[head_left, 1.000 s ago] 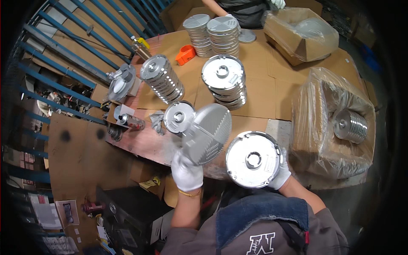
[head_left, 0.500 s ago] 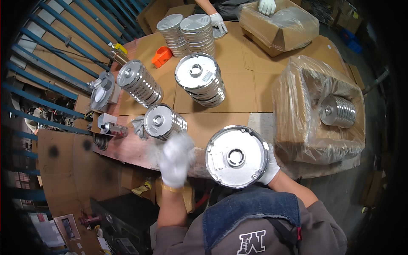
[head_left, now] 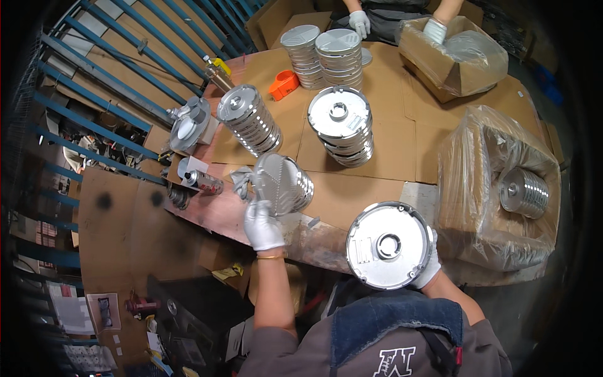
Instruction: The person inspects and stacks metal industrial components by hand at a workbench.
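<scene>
In my right hand (head_left: 428, 267), gloved in white, is a round silver metal cover (head_left: 370, 264), gripped by its right edge. Its inner face, with a central ring and small lugs around the rim, is turned up toward me. My left hand (head_left: 262, 226), also gloved, pinches the near edge of a second metal cover (head_left: 275, 182) with a ribbed face. That cover is tilted on or against the top of the near-left stack of metal covers (head_left: 304, 191); whether it still touches the stack I cannot tell. Beyond it stands another cover stack (head_left: 340, 119), with the hub side up.
More cover stacks (head_left: 251, 119) stand on the cardboard-topped table. A plastic-lined carton (head_left: 458, 213) at right holds several covers. An orange tape dispenser (head_left: 284, 86), a spray can (head_left: 204, 183) and a grey rag (head_left: 241, 181) lie leftward. Across the table, a co-worker's gloved hand (head_left: 434, 30) reaches into another carton (head_left: 427, 69).
My left hand has come to the near-left stack and taken a cover's edge; a ribbed face now shows there. The view has shifted left. The co-worker's hand has left the far stacks.
</scene>
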### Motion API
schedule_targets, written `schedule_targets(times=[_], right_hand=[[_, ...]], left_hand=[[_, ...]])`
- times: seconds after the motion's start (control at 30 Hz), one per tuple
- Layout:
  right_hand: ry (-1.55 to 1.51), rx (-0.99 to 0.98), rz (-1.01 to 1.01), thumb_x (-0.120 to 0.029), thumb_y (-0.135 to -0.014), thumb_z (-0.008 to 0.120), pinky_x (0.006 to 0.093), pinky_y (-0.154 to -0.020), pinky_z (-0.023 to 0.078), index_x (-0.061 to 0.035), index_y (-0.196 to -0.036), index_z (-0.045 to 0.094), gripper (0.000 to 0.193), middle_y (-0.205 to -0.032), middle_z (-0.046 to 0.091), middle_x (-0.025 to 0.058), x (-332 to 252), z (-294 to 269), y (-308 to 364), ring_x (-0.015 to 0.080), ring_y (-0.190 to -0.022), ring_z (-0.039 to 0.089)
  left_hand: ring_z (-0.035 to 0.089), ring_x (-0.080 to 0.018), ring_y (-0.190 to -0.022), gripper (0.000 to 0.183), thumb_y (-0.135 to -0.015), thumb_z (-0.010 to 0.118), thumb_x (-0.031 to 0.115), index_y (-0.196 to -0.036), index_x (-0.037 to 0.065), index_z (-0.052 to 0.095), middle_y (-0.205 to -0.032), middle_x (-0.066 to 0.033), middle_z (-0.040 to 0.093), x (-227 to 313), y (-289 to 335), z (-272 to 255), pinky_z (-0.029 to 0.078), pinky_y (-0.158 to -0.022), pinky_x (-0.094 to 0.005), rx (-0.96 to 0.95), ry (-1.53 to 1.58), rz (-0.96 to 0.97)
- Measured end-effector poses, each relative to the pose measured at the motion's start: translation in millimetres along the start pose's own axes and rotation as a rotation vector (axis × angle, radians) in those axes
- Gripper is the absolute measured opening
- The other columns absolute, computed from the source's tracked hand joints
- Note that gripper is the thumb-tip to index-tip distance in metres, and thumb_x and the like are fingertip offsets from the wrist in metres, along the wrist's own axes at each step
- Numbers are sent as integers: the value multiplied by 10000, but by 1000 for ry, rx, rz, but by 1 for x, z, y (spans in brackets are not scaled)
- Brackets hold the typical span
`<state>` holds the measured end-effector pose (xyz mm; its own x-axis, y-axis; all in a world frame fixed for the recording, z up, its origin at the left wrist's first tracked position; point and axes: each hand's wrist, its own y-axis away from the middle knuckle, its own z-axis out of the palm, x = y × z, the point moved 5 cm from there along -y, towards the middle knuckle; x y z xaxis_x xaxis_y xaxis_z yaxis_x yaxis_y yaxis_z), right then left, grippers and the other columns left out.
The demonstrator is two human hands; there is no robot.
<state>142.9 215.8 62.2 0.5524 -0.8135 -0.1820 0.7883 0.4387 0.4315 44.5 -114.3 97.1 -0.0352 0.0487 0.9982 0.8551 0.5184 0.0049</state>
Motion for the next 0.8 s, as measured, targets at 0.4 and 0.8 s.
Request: schedule_targets(times=[0.4, 0.8], right_hand=[[-109, -90, 120, -701, -656, 608, 524, -1078, 256, -156, -1367, 397, 919, -1402, 407, 105, 7, -5, -16, 317, -1292, 359], [-37, -205, -21, -670, -680, 628, 496, -1093, 250, -145, -1412, 309, 955, -1444, 340, 107, -29, 23, 25, 287, -1328, 316]], left_hand=[[634, -272, -945, 344, -696, 749, 165, -970, -8, 633, -992, -165, 644, 103, 110, 18, 511, -826, -397, -357, -142, 354], [625, -305, -844, 634, -680, 612, 644, -983, 89, 653, -870, -104, 643, 182, 171, 140, 431, -835, -500, -1155, -511, 1073]])
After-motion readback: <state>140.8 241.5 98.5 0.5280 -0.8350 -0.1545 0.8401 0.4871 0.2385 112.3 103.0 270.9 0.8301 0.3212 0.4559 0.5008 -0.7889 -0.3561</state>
